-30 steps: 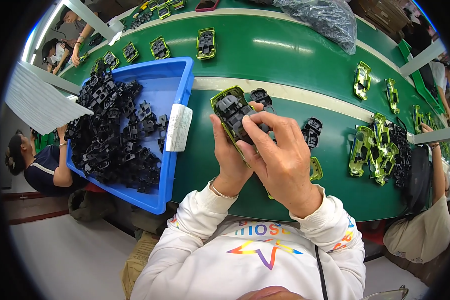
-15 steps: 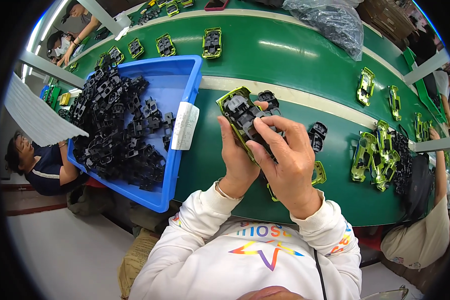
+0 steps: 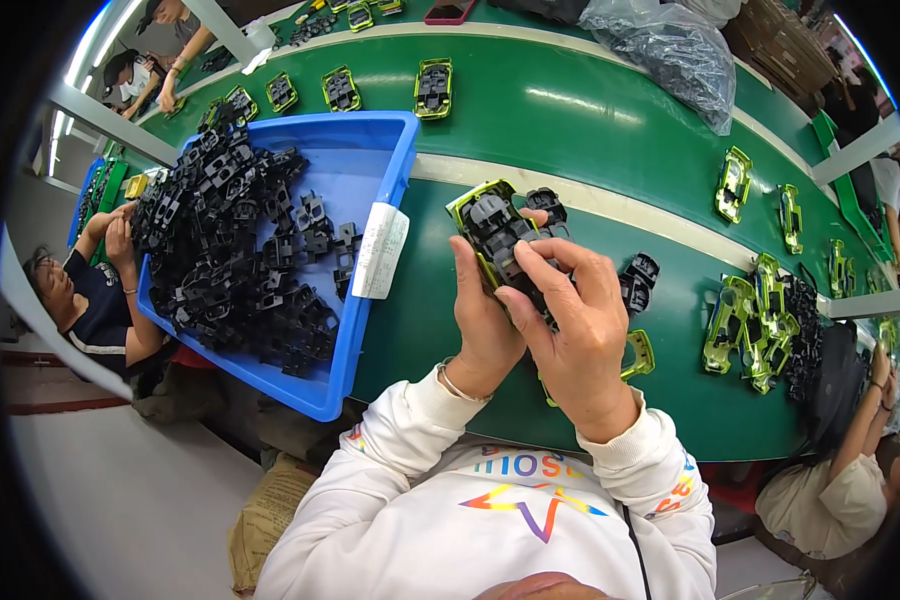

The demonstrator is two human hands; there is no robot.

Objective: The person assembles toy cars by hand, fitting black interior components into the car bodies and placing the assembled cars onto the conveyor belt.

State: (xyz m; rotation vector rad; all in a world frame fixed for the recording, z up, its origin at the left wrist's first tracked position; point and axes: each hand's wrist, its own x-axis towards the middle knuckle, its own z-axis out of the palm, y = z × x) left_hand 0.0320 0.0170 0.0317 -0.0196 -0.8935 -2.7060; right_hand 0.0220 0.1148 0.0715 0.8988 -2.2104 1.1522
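Note:
My left hand (image 3: 487, 335) is closed round a yellow-green toy car shell (image 3: 459, 208), held tilted above the green bench. Seated in the shell is a black plastic seat insert (image 3: 491, 214). My right hand (image 3: 588, 335) has its thumb and index finger closed on the near part of that insert. The lower end of the shell is hidden behind my right hand. Just beyond my hands lies another black insert (image 3: 547, 206), and a further black insert (image 3: 640, 283) rests on the bench right of them. Part of a green shell (image 3: 639, 355) shows beside my right wrist.
A blue tray (image 3: 347, 345) heaped with black inserts (image 3: 210, 215) stands at the left. On the right are piled green shells (image 3: 734, 325) and black parts (image 3: 802, 335). Assembled cars (image 3: 433, 88) sit along the green conveyor belt (image 3: 530, 95). Co-workers are on both sides.
My hands keep nearly the same grip on the shell and insert, while the view shifts slightly. At the left, a co-worker's hands have come up to the tray's edge.

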